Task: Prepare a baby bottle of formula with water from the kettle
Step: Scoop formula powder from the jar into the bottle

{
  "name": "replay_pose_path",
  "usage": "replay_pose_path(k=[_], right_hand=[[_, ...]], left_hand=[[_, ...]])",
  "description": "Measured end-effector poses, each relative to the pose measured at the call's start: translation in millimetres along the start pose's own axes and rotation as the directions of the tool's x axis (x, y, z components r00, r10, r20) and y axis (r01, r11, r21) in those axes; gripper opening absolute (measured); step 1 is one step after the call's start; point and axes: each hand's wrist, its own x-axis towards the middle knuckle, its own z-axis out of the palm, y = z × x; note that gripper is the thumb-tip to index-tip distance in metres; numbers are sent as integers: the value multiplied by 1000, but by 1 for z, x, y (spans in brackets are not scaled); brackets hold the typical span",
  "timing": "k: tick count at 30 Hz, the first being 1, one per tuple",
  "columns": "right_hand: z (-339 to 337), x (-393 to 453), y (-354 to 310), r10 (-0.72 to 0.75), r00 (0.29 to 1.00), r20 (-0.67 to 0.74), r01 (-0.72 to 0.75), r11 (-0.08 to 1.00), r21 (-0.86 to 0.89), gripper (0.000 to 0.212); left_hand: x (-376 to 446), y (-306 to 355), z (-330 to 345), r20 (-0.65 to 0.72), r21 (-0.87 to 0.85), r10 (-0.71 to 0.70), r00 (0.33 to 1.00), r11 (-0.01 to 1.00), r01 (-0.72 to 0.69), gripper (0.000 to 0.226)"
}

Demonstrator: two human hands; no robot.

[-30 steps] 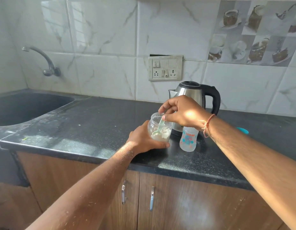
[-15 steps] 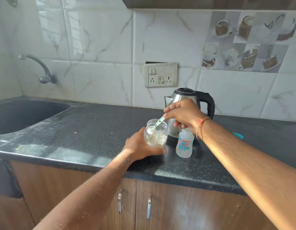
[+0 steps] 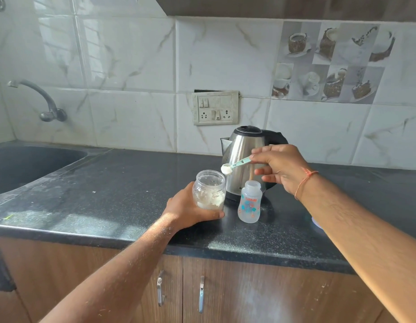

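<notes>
The small clear plastic baby bottle with printed pattern (image 3: 249,202) stands uncapped on the black speckled counter (image 3: 109,194), before the steel kettle (image 3: 244,159). The right hand (image 3: 281,169) pinches a teal measuring scoop (image 3: 236,164) heaped with powder; the left hand (image 3: 190,208) grips the clear powder jar (image 3: 209,190). Powder and water appear not yet added. The counter's front edge is near, with open room leftward.

- Baby bottle (image 3: 249,202): small, clear plastic, orange and blue print, cap off, mouth open; upright on the dark counter, just in front of the kettle.
- Kettle (image 3: 245,157): steel body, black lid shut, spout to the left; stands at the back of the counter.
- Jar (image 3: 209,190): clear, lid off, white powder in the lower part; upright, left of the bottle.
- Scoop (image 3: 235,164): pale green, heaped with white powder, in the air above the gap between jar and bottle.
</notes>
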Motion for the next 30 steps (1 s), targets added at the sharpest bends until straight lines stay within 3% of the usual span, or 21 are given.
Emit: replay_pose_path(k=[12, 30], right_hand=[[-45, -10, 22, -65, 992, -105, 63, 998, -22, 12], [-51, -14, 34, -367, 925, -95, 337, 911, -239, 19]], left_hand=[[4, -5, 2, 12, -19, 7, 1000, 1000, -6, 115], [9, -13, 5, -5, -51, 15, 1000, 999, -15, 113]])
